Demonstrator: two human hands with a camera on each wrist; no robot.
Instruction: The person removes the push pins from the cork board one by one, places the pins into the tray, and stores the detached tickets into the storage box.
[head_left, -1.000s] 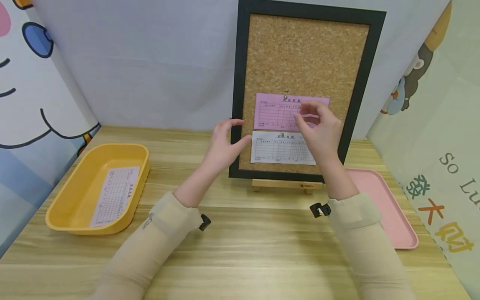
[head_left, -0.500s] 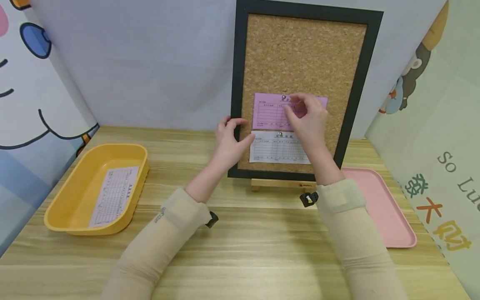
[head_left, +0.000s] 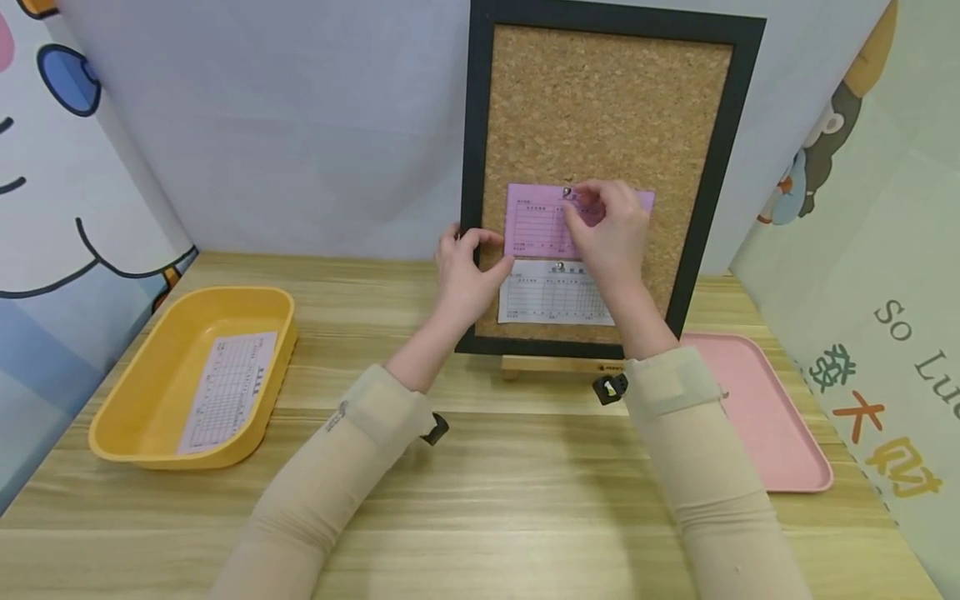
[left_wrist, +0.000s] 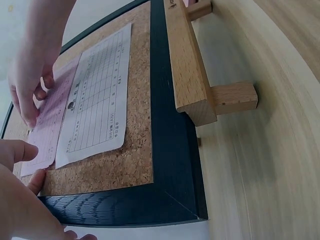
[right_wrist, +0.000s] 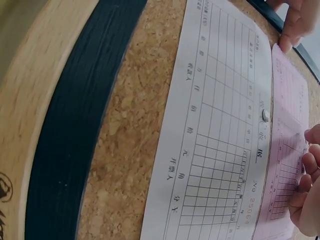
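Note:
A pink printed slip (head_left: pixel 532 221) hangs on the cork board (head_left: pixel 607 108) above a white printed slip (head_left: pixel 551 296). Small metallic push pins sit at both slips' top edges; one is the upper pin (head_left: pixel 567 192). My right hand (head_left: pixel 615 233) covers part of the pink slip, its index fingertip and thumb close beside that pin, with no clear hold on it. At the board's left edge my left hand (head_left: pixel 465 271) reaches over the black frame (head_left: pixel 474 150). Its thumb and index finger are at the pink slip's lower left corner, touching there in the right wrist view.
A yellow bin (head_left: pixel 112 417) with another printed slip (head_left: pixel 228 392) inside stands on the left. On the right a pink tray (head_left: pixel 780 417) lies partly behind the right arm. A small wooden easel (left_wrist: pixel 187 55) supports the board from below.
My right hand has moved left across the pink slip toward its upper pin. My left hand has moved slightly right and up, reaching the pink slip's lower corner. Both slips stay in place.

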